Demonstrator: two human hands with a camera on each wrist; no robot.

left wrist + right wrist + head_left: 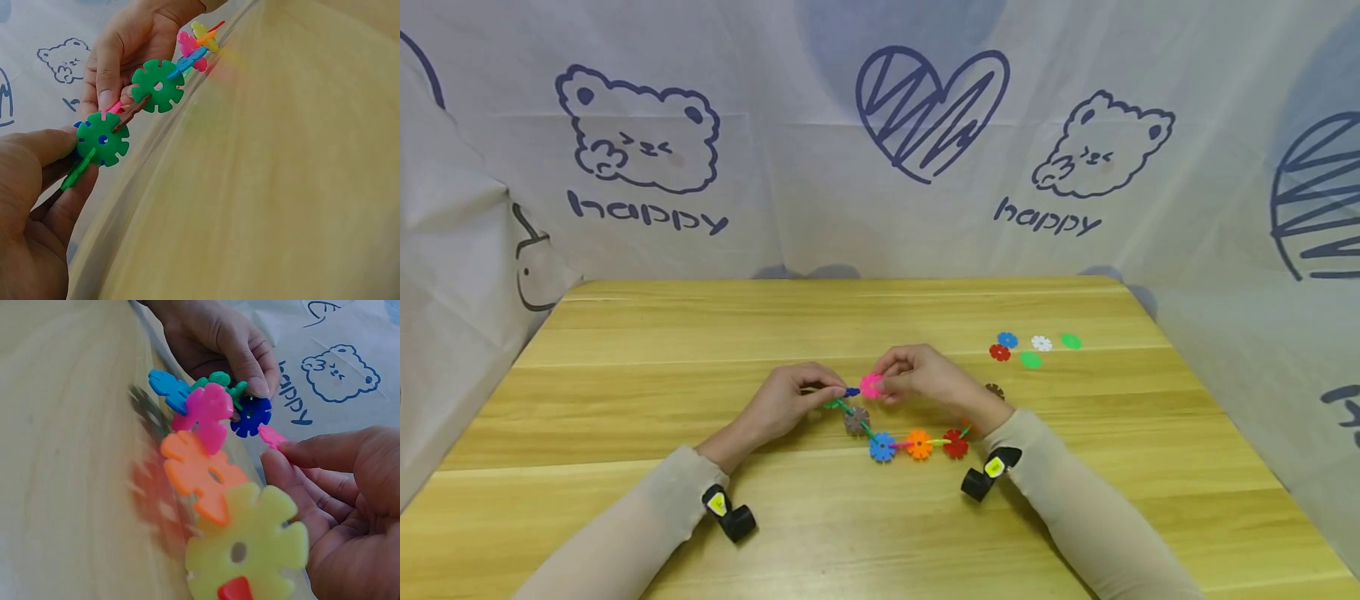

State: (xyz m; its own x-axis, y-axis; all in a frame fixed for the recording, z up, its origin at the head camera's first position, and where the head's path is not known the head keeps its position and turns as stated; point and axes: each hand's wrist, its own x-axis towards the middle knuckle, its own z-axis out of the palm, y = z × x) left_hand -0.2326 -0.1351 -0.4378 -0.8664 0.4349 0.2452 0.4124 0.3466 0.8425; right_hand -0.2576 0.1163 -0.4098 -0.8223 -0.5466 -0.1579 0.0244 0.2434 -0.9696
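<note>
Between thumb and fingers, my left hand (790, 400) pinches a dark blue notched plastic disc (259, 419) at one end of a chain of interlocking flower discs. My right hand (928, 382) pinches a pink disc (871, 385), its edge right at the dark blue one's rim. From the left hand the chain curves toward the body through green (111, 153), grey-brown (856, 422), light blue (882, 448), orange (919, 445) and red discs (956, 444), with thin edge-on discs between them. The right forearm hides part of its far end. A yellow disc (269, 544) looms close in the right wrist view.
Loose discs lie on the wooden table (662, 333) at the back right: blue (1007, 339), red (999, 353), white (1041, 342) and two green ones (1031, 360). A brown disc (995, 389) shows beside the right wrist. A printed white cloth (790, 167) hangs behind the table.
</note>
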